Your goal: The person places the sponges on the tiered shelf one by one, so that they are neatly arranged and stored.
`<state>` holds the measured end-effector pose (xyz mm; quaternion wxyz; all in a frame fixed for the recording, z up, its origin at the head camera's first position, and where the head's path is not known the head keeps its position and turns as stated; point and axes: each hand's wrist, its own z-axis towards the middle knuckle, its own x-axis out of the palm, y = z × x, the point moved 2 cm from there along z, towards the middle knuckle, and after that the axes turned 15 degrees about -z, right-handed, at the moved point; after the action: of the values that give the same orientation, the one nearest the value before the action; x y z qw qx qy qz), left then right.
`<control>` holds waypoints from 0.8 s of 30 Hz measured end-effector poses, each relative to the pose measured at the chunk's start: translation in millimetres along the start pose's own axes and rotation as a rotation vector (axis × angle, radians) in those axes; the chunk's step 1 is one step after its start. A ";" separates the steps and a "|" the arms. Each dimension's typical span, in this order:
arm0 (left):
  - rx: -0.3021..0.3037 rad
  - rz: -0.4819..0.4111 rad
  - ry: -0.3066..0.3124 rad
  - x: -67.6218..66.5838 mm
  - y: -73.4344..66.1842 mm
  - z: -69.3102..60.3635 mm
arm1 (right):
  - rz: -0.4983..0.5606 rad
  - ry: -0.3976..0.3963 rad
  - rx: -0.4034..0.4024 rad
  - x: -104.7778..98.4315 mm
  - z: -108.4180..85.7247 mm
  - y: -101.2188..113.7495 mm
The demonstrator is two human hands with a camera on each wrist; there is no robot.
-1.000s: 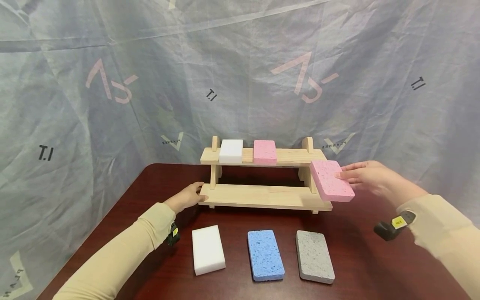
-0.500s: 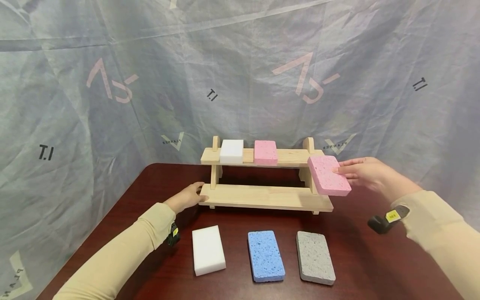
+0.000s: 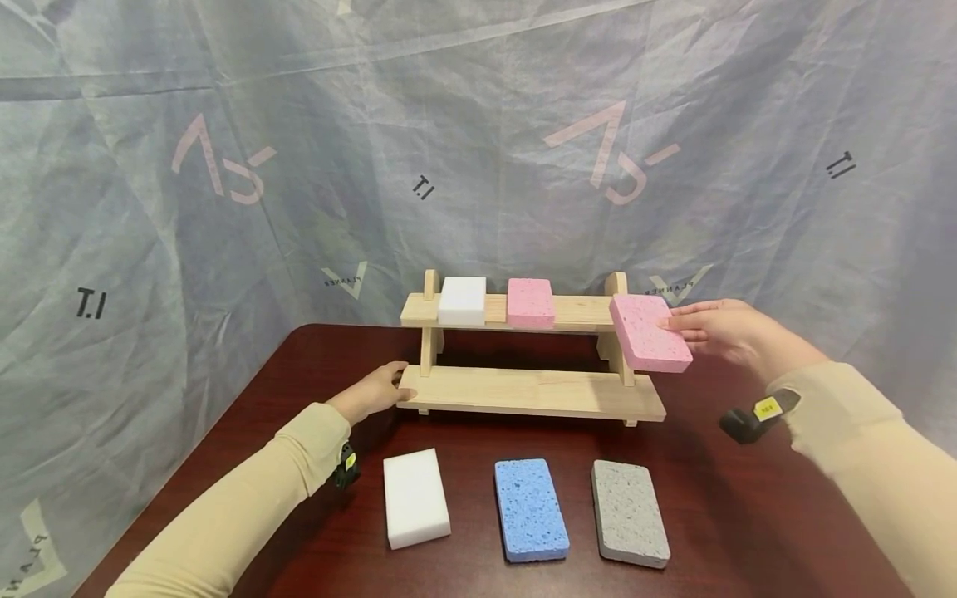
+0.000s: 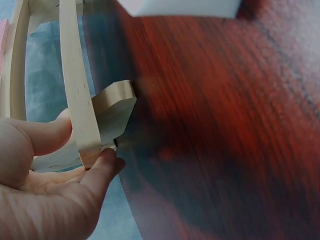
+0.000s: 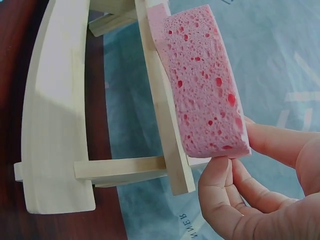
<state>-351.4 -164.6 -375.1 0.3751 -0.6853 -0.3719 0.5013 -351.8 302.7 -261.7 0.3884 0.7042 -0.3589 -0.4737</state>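
My right hand (image 3: 721, 328) pinches a pink sponge (image 3: 650, 332) by its right edge, in front of the right end of the upper shelf. In the right wrist view the thumb and fingers grip the lower end of that porous pink sponge (image 5: 205, 85). My left hand (image 3: 377, 390) holds the left end of the lower shelf (image 3: 531, 392) of a two-tier wooden rack. Thumb and fingers clasp that board end (image 4: 82, 115) in the left wrist view. On the upper shelf (image 3: 583, 311) sit a white sponge (image 3: 462, 301) and a second pink sponge (image 3: 531, 301).
On the dark red table (image 3: 336, 531), before the rack, lie a white sponge (image 3: 415, 498), a blue sponge (image 3: 531, 509) and a grey sponge (image 3: 630, 513) in a row. A grey printed cloth (image 3: 478, 149) hangs behind the table.
My right hand has moved up and slightly left with the pink sponge, closer to the upper shelf. The left hand stays on the lower shelf's end.
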 end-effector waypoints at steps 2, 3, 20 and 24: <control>0.002 0.002 0.000 0.2 -0.6 -0.7 | 0.001 -0.001 0.000 -0.1 2.9 1.5; 0.002 0.000 0.001 0.3 -0.7 -1.0 | 0.000 -0.001 -0.001 -0.2 4.5 2.1; -0.006 0.005 -0.029 -2.0 -2.2 1.5 | 0.027 -0.002 -0.031 10.5 29.5 16.8; -0.008 0.020 -0.034 -3.6 -4.9 0.3 | 0.052 -0.009 -0.021 13.1 33.2 20.8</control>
<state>-353.1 -165.6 -369.3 0.3608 -0.6818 -0.3735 0.5152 -382.3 275.2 -256.6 0.4065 0.6883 -0.3739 -0.4704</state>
